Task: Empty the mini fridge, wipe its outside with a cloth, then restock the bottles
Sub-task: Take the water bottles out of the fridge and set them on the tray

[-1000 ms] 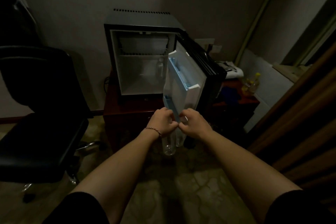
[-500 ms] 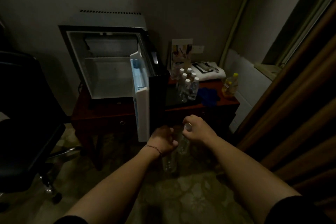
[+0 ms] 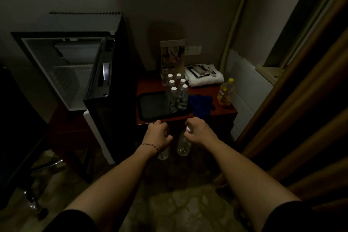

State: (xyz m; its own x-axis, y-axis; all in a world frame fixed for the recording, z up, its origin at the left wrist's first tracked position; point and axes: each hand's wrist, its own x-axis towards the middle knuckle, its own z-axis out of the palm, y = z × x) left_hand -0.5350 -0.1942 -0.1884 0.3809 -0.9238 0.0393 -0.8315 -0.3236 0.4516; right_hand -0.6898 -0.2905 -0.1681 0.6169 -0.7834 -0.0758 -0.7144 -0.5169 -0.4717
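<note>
The black mini fridge [image 3: 120, 47] stands at the left on a dark wooden cabinet, its door [image 3: 99, 124] swung open toward me and its white inside bare. My left hand [image 3: 159, 134] grips a clear water bottle [image 3: 163, 154] by the neck, the bottle hanging below my fist. My right hand [image 3: 198, 132] holds a second clear bottle [image 3: 183, 147] the same way by its white cap. Both hands hover just before the front edge of the side table [image 3: 222, 112]. Several capped bottles [image 3: 177, 92] stand on a black tray [image 3: 150, 106]. A blue cloth [image 3: 201, 103] lies beside the tray.
A yellow bottle [image 3: 226, 92] stands at the table's right end, with folded white towels [image 3: 204, 75] and a leaflet stand [image 3: 172, 54] behind. A black office chair [image 3: 17, 137] is at the far left. A brown curtain [image 3: 301, 100] hangs on the right.
My view has swung right from the fridge to the side table. Both hands, each holding a bottle, have moved away from the fridge door toward the tray.
</note>
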